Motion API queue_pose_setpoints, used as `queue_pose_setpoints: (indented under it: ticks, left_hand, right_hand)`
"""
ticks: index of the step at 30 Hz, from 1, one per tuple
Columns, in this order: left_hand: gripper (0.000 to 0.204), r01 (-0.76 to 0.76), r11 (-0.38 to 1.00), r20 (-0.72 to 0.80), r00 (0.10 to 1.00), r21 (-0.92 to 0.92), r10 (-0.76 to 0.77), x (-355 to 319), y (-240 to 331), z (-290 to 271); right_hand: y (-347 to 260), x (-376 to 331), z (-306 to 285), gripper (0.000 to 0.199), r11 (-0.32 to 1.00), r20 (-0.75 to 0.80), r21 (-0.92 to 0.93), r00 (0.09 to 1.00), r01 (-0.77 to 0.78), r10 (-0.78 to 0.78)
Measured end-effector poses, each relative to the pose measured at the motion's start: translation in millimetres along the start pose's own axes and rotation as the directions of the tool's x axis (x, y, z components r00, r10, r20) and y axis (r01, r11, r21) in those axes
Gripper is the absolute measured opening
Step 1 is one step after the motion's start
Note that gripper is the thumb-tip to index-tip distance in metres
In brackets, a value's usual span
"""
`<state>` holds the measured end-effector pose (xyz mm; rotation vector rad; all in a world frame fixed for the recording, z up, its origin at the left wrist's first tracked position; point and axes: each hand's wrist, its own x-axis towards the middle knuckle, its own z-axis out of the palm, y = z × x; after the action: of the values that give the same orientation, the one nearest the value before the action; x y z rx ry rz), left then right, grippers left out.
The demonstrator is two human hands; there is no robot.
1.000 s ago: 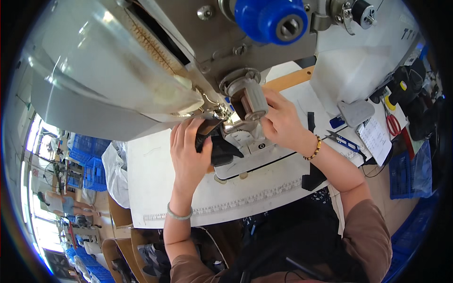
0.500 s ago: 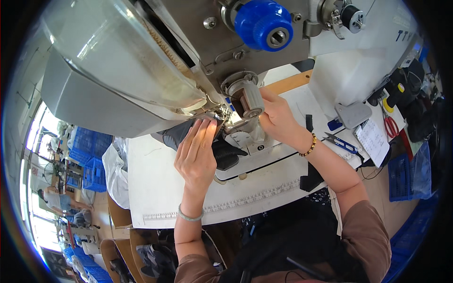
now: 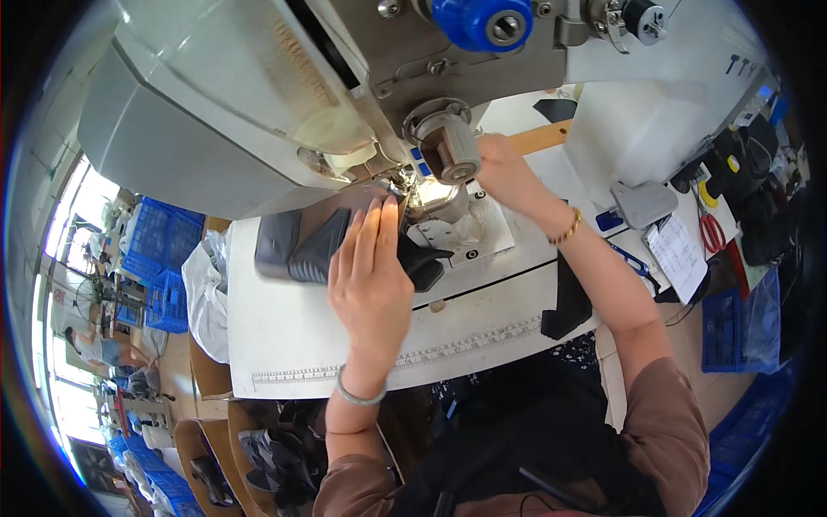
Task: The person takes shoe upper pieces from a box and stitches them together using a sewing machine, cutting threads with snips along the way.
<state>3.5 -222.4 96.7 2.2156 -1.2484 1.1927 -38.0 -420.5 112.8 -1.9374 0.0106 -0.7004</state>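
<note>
Material (image 3: 317, 257), dark, ribbed, under left hand (image 3: 370, 295)

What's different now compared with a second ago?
The left hand has loosened its curled grip on the dark piece; its fingers now lie straight and flat on it. The piece now spreads out leftward over the white table. The right hand stays beside the grey cylinder; the paper sheet lies where it was.
</note>
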Motion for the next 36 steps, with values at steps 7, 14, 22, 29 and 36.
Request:
queue_pose_setpoints:
  ticks: [7, 14, 22, 29, 36]
  left_hand:
    - [0.043, 0.099, 0.949, 0.040, 0.992, 0.299, -0.116, 3.9, 49.7, -10.4]
    - [0.040, 0.124, 0.944, -0.016, 0.992, 0.306, -0.125, -4.9, 47.3, 0.5]
    - [0.037, 0.149, 0.988, 0.067, 0.986, 0.037, -0.151, -8.8, 36.0, -22.2]
    - [0.034, 0.245, 0.839, 0.215, 0.964, -0.486, -0.157, -16.7, 0.1, -33.4]
    - [0.037, 0.294, 0.786, 0.196, 0.955, -0.544, -0.221, 0.0, 7.7, -28.9]
  right_hand:
    - [-1.4, 11.8, -1.2, 0.025, 0.971, 0.269, 0.022, 0.937, -0.236, 0.222]
    - [-0.3, 11.0, 7.2, 0.026, 0.955, 0.236, 0.133, 0.944, -0.265, 0.229]
    - [10.3, -26.3, 28.3, 0.014, 0.974, -0.398, -0.082, 0.889, 0.213, -0.228]
    - [-35.2, -91.9, 61.0, 0.018, 0.996, -0.147, -0.040, 0.985, 0.084, -0.089]
    - [-8.0, -78.2, 87.3, 0.021, 0.791, -0.048, 0.601, 0.982, -0.119, 0.184]
